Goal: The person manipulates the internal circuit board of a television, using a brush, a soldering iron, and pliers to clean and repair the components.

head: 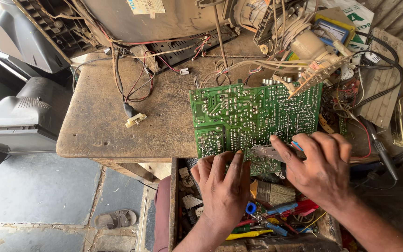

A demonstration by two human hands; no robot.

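A green circuit board (253, 116) lies solder side up on a worn brown workbench (99, 126), its near edge hanging over an open drawer. My left hand (225, 186) rests its fingertips on the board's near edge and holds it down. My right hand (320, 165) grips a small metal plier-like tool (267, 151) with a blue handle, its jaws touching the board's lower right part. Wires run from the board's far edge to a picture tube neck (309, 44).
A stripped television chassis (155, 23) fills the bench's far side, with loose red and black cables (134, 88). The open drawer (173, 205) holds a brush (276, 192), screwdrivers and pliers. Grey television casings (19, 112) stand on the left. A sandal (115, 218) lies on the floor.
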